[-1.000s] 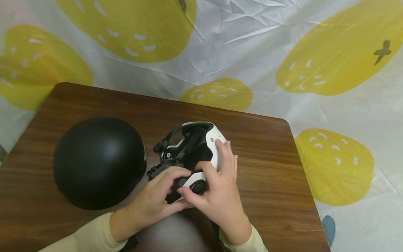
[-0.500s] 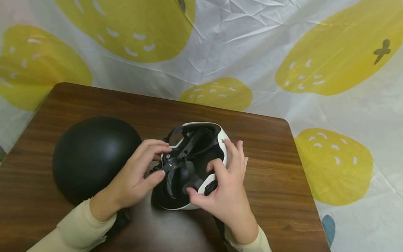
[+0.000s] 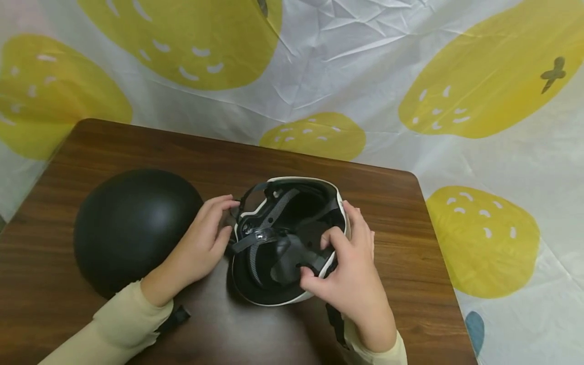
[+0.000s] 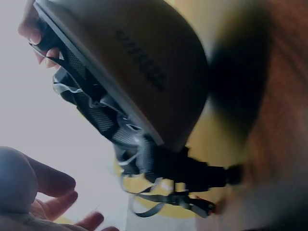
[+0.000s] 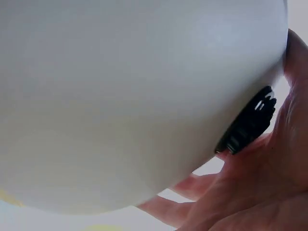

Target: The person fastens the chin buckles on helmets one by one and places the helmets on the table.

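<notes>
A white helmet (image 3: 269, 304) lies upside down over the middle of the table, its black padding and straps facing up. My right hand (image 3: 353, 274) grips its right rim, thumb and index finger inside and the other fingers on the outer shell. The right wrist view shows the smooth white shell (image 5: 120, 96) close up, with a ribbed black knob (image 5: 248, 122) beside the palm. At the helmet's left rim is my left hand (image 3: 196, 248), fingers loosely bent. In the left wrist view these fingers (image 4: 57, 180) stand apart from the shell, and dark straps (image 4: 178, 197) hang from the helmet.
A matte black helmet (image 3: 137, 233) rests dome up on the left of the brown wooden table (image 3: 401, 228), close to my left forearm. Behind the table hangs a white cloth (image 3: 319, 61) with yellow fruit prints. A dark strap end (image 3: 180, 315) shows by my left sleeve.
My left hand has let go of the helmet's near right edge and moved left to its left side. The white helmet has turned and shifted right with my right hand, showing more of its inside.
</notes>
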`<state>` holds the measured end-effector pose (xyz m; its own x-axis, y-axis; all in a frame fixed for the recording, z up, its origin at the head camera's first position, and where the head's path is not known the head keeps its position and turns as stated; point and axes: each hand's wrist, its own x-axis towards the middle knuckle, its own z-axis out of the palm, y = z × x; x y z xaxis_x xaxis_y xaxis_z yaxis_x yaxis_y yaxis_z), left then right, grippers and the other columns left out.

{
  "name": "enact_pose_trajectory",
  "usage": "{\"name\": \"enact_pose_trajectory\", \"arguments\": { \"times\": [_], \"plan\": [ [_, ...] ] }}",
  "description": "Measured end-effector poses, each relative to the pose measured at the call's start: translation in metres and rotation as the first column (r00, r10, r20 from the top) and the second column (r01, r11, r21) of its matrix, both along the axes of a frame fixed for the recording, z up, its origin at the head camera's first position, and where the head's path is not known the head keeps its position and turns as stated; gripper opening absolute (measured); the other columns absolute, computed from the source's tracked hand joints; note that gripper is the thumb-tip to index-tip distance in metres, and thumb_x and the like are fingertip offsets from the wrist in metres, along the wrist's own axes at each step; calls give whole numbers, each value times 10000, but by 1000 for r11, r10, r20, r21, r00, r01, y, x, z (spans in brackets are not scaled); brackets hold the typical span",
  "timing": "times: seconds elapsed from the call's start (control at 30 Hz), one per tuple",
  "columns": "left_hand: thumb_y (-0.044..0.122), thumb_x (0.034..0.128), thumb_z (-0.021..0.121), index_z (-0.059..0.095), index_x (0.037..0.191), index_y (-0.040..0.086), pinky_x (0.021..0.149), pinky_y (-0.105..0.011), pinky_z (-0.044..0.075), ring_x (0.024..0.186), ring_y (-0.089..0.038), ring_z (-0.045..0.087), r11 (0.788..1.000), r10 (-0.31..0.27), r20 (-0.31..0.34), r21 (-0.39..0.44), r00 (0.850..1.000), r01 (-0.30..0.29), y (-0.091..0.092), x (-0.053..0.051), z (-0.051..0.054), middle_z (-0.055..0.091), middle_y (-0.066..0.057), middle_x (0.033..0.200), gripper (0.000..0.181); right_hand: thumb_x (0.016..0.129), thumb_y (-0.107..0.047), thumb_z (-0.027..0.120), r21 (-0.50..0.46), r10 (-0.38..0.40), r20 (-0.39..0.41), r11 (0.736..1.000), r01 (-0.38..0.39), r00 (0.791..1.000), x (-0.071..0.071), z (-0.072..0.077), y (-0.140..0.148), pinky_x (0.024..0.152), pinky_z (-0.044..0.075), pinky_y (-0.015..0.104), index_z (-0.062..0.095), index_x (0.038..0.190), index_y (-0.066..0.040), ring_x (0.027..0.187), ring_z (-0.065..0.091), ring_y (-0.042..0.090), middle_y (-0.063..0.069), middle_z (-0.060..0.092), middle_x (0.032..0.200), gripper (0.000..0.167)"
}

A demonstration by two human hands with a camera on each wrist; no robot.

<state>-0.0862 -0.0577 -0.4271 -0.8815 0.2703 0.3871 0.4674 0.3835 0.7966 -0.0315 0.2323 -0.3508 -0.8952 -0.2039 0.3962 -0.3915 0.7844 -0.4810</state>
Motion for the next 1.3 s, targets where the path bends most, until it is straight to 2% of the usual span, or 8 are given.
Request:
{"name": "enact_pose_trajectory", "arguments": {
  "times": [0.2,0.7,0.83,0.93,1.0,1.1,1.2,1.3],
  "plan": [
    [-155,954,557,463,1519,-30,1145,-634,354,1469,-445,407,1000,2,37,-14,999,-2,5,0,-9,393,-263,1594,586,635,-111,839,-9,-44,115,999,46,992,0,4,16,938,531,590,509,953,-144,1433,468,485,255,348,1630,459],
    [-186,897,484,344,1642,47,1064,-588,475,1460,-399,448,966,-125,237,251,964,64,18,-3,-34,369,-229,1624,793,705,32,765,125,-152,249,984,124,956,-6,3,30,957,531,624,589,1257,-33,1297,560,560,294,398,1595,583],
    [-172,934,494,398,1616,40,1056,-574,490,1417,-378,500,958,-140,234,276,962,73,18,-5,-34,425,-214,1600,722,731,-63,793,194,-215,235,966,171,948,-4,2,25,1137,278,741,612,1220,-79,1403,442,588,301,366,1609,522],
    [-172,957,496,428,1584,4,1059,-566,494,1383,-406,538,951,-167,248,294,954,90,19,-5,-35,477,-254,1550,655,700,-105,801,209,-240,132,955,210,962,0,2,18,1121,27,833,633,1147,-117,1513,243,588,304,342,1621,478],
    [-182,960,506,450,1558,-15,1060,-568,494,1380,-427,542,949,-177,257,299,950,96,19,-4,-36,488,-273,1530,623,676,-84,779,147,-166,33,976,159,986,3,0,11,1125,21,831,640,1110,-113,1538,195,568,298,343,1627,457],
    [-194,949,535,477,1527,-14,1062,-576,493,1421,-431,496,951,-168,252,297,953,89,19,-4,-37,468,-265,1544,608,662,-56,731,65,68,-67,996,-64,995,8,-5,-9,1131,129,823,652,1109,-124,1538,255,527,234,393,1633,459],
    [-187,934,573,525,1449,-18,1036,-603,505,1412,-426,495,951,-138,222,304,965,66,18,-6,-39,457,-255,1554,545,695,-74,740,53,307,-45,951,-305,951,13,-12,-34,1145,245,775,666,1149,-146,1555,295,447,166,428,1639,465],
    [-186,918,579,555,1333,-27,1024,-626,504,1408,-439,490,947,-111,187,319,976,47,19,-8,-41,449,-263,1567,445,757,-132,786,116,413,22,903,-413,910,16,-20,-52,1167,300,712,670,1234,-165,1576,292,376,126,411,1666,492]
  ]
}}
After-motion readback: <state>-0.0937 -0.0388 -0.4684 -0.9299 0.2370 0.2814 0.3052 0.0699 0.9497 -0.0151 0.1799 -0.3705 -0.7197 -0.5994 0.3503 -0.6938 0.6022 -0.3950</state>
